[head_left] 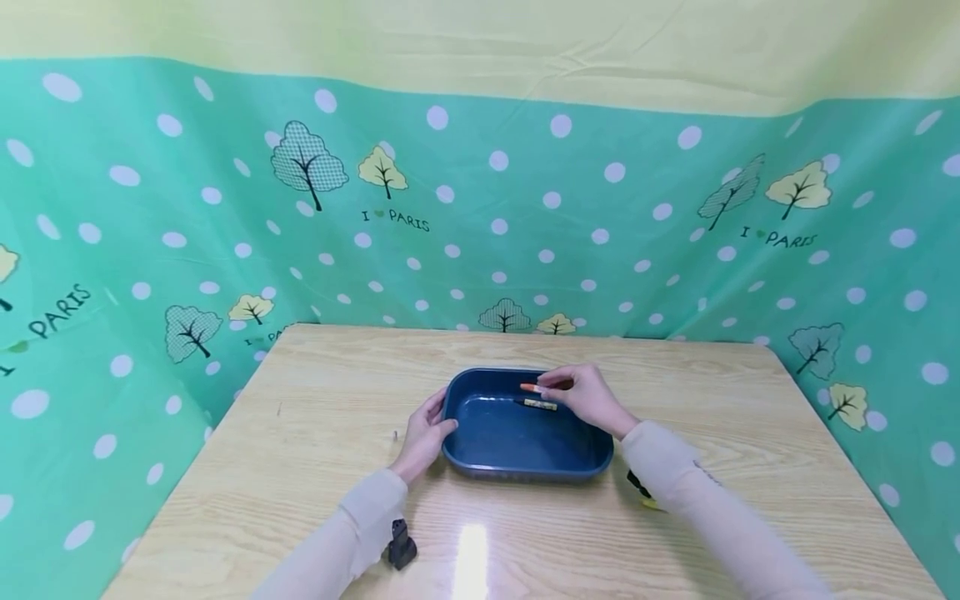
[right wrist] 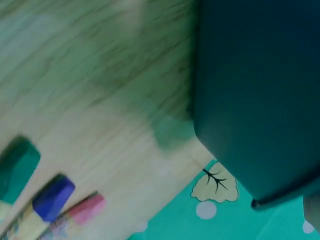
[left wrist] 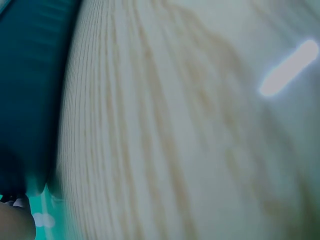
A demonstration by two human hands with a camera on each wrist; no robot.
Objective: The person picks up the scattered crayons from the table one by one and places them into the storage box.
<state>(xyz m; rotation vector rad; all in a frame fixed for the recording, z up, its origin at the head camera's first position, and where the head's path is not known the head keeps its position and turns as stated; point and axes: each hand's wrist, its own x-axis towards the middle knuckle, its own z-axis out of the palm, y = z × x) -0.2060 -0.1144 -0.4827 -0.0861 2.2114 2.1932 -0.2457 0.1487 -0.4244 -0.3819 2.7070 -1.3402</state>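
Observation:
A dark blue rectangular tray (head_left: 527,474) stands on the wooden table; its outer wall (left wrist: 30,90) fills the left of the left wrist view. My left hand (head_left: 422,437) grips its left rim, thumb over the edge and fingers along the outside. Above the tray's far side, my right hand (head_left: 588,398) pinches an orange crayon (head_left: 529,388) by one end. Just below that lies a crayon with a black tip and yellow wrapper (head_left: 540,405) on the tray floor. The right fingertips are out of the right wrist view.
Green (right wrist: 21,167), blue (right wrist: 53,197) and pink (right wrist: 87,207) crayons lie on the table outside the tray, in the right wrist view. Something yellow (head_left: 652,505) shows under the right forearm. A green dotted curtain (head_left: 480,208) hangs behind the table (head_left: 315,383).

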